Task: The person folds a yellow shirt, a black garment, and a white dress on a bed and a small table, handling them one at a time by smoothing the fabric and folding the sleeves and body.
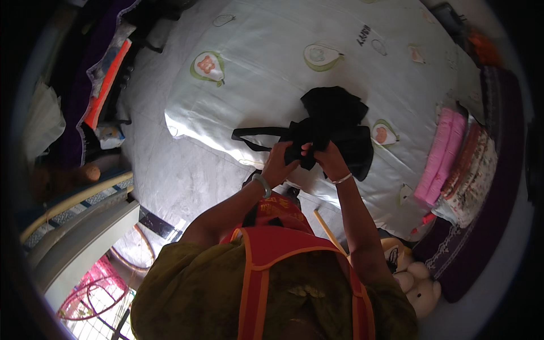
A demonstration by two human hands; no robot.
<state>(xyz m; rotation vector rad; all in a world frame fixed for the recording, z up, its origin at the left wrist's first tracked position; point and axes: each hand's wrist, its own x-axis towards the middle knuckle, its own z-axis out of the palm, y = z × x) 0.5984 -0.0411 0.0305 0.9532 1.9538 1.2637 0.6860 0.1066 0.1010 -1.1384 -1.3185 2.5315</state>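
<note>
A black fabric article (333,106) lies bunched at the near edge of a bed with a pale avocado-print sheet (263,72). Its folds hide whether it is a garment or a bag. A flat strap loop (259,131) of the same black cloth reaches out to the left. My left hand (280,163), with a bangle at the wrist, pinches the near left part of the cloth. Close beside it, my right hand (329,159) grips the cloth near its middle, fingers curled into the folds. Some fingertips are lost against the black material.
Folded pink bedding (442,155) and a floral folded quilt (471,178) are stacked at the right. Plush toys (418,284) sit low at right, near a thin wooden stick (329,231). Grey floor (170,170) runs along the bed's left side. A white ledge (93,242) is at lower left.
</note>
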